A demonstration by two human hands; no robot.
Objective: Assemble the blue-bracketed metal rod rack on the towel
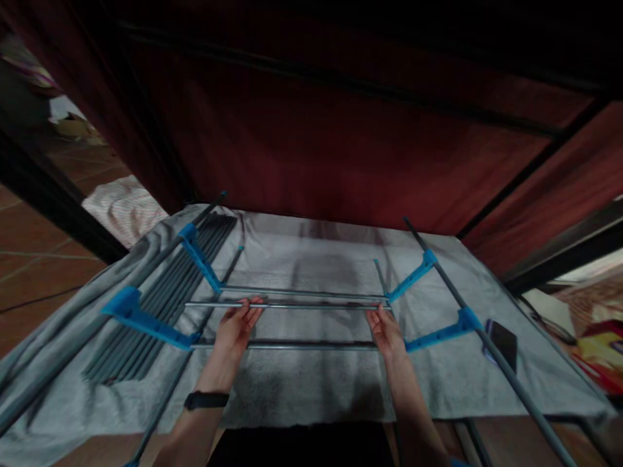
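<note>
A thin grey metal tube [311, 306] lies crosswise between my hands. My left hand [238, 327] holds it near its left end, palm turned up, fingers under the tube. Close to its right end, my right hand [384, 327] pinches it. Parallel to it run a far crossbar [302, 294] and a near crossbar [311, 347], both joined to blue plastic brackets. On the left are a far bracket [200, 257] and a near bracket [148, 321]; on the right, a far bracket [413, 275] and a near bracket [442, 329]. Long poles pass through the brackets.
Several loose grey tubes [160, 298] lie side by side at the left on the grey cloth [311, 389]. A phone [501, 345] rests beside the right pole [511, 376]. Dark red fabric panels [316, 149] in a black frame stand behind.
</note>
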